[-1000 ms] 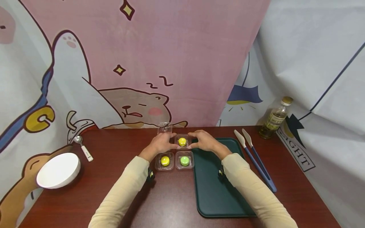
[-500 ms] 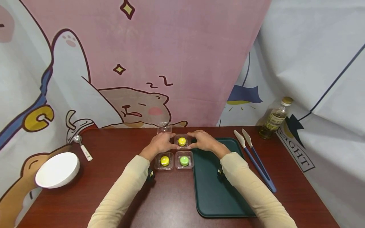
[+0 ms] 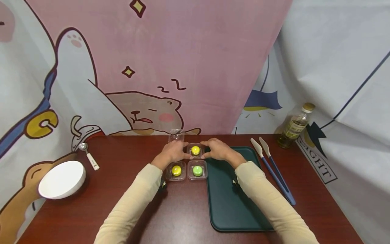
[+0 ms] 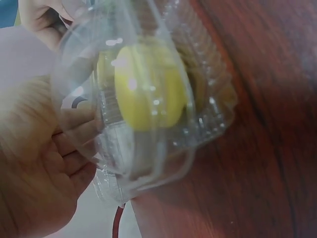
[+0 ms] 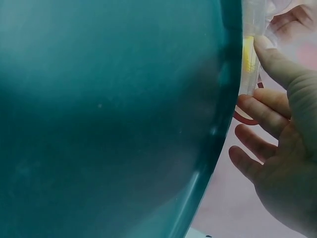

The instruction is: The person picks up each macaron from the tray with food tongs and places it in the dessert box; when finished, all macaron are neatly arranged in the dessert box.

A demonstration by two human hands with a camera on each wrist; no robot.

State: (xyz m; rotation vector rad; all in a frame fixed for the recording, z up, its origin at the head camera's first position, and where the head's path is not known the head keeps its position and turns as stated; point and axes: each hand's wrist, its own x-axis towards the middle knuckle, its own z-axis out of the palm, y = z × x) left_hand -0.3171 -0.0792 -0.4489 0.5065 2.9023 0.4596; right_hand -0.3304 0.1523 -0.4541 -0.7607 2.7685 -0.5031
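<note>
Both hands flank a clear plastic box [image 3: 199,146] at the back, which holds a round yellow piece [image 3: 195,150]. My left hand [image 3: 172,151] grips its left side, thumb at the near corner and fingers farther back. On its right side, my right hand [image 3: 220,150] holds it with thumb and fingertips; the lower fingers spread loosely in the right wrist view. In front are two more clear boxes, one with a yellow piece [image 3: 176,170], the other with a green piece [image 3: 197,170]. An upright clear plastic part [image 3: 176,135] rises behind my left fingers. A clear box [image 4: 208,124] looms close in the left wrist view.
A dark green tray [image 3: 234,210] lies right of the boxes, under my right forearm. Beyond it are blue-handled tongs [image 3: 278,179] and an oil bottle [image 3: 294,127]. A white bowl [image 3: 62,179] and a small scoop [image 3: 89,156] are on the left. A printed cloth [image 3: 213,67] hangs behind.
The hands and boxes keep their places. Only the head view shifts slightly.
</note>
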